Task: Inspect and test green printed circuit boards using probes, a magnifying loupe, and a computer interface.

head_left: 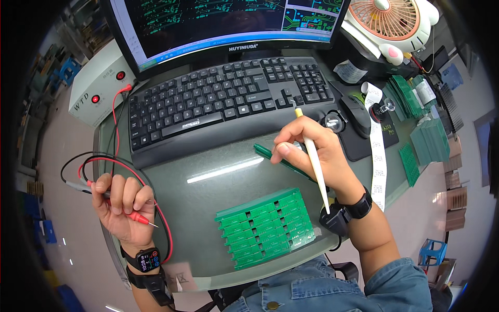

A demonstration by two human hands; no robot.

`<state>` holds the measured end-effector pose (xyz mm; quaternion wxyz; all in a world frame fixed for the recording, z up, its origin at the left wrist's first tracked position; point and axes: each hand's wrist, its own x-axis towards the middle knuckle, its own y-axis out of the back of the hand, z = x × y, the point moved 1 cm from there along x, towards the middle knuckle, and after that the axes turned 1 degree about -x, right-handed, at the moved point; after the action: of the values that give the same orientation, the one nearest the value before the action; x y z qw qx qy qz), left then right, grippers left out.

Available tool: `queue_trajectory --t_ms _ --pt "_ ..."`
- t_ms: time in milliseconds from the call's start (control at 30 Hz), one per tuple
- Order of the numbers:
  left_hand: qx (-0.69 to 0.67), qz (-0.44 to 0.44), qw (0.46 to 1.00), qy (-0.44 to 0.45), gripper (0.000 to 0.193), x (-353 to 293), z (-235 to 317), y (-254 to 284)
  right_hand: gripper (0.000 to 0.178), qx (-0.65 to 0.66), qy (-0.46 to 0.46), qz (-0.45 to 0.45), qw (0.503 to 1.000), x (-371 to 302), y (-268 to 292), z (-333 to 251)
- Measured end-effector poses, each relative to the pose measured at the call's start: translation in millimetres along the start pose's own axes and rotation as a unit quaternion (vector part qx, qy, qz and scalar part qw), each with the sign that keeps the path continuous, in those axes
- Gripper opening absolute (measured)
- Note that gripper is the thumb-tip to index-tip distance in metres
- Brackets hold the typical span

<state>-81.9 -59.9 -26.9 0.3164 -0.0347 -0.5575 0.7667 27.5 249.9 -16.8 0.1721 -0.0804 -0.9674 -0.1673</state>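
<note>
My left hand (123, 205) is closed around a red test probe (138, 217) whose metal tip points right. A second probe, with a grey body (78, 185), sticks out on the other side of that hand; its far part is hidden. My right hand (318, 148) is raised above the desk and pinches a slim white tool (315, 169) with a yellow collar and a narrow grey end. Below it a dark green pen-like object (264, 151) lies on the desk, partly covered by the hand. A panel of green circuit boards (265, 224) with square gaps lies near the desk's front edge, touched by neither hand.
Red and black leads run to a grey box (104, 83) with red jacks. Behind are a keyboard (228, 96) and monitor (223, 44). A mouse (355, 115), paper strip (378, 161), stacked green boards (430, 140) and a fan (384, 21) stand to the right.
</note>
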Motion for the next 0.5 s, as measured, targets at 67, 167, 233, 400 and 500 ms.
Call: queue_trajectory --t_ms 67,167,233,400,500 --pt "0.000 0.001 1.000 0.004 0.029 1 -4 1 0.011 -0.005 -0.001 0.000 1.000 -1 1 0" --pt "-0.008 -0.028 0.999 0.018 0.023 4 -5 -1 0.011 -0.003 -0.001 -0.010 1.000 -1 0 0" --pt "-0.002 -0.031 0.999 0.018 0.027 5 -3 -2 0.011 0.008 0.012 -0.012 1.000 -1 -2 -1" --pt "0.002 -0.035 0.999 0.019 0.030 7 -7 -10 0.011 0.010 0.024 -0.010 1.000 -2 1 -9" --pt "0.011 -0.035 0.999 0.015 0.028 6 -10 -11 0.012 0.003 0.029 -0.006 1.000 -3 2 -9"
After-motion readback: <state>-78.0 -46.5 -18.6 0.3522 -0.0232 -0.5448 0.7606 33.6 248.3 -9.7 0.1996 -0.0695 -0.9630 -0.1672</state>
